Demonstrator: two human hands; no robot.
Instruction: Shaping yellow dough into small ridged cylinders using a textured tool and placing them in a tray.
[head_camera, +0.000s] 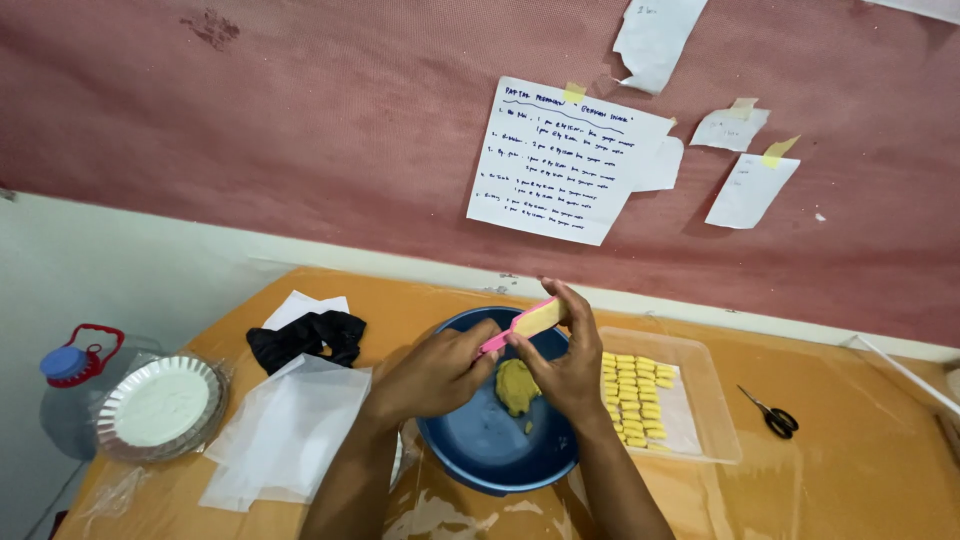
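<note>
Pressing dough into pink mould (524, 325), pinched in left hand (435, 375) and right hand (570, 372) over blue bowl (470, 455); next, probably release toward tray (715, 400) at three o'clock.

There are two hands, the left hand (432, 375) and the right hand (567, 375), one pink mould (527, 323), one blue bowl (490, 455), one lump of dough (517, 386), one pair of scissors (768, 412), one foil pan (160, 405), one water jug (75, 385), one black cloth (305, 338). On the clear tray (715, 400) lie many yellow pieces (634, 398) in three columns; an exact number I cannot tell. Five papers (565, 165) hang on the wall.
</note>
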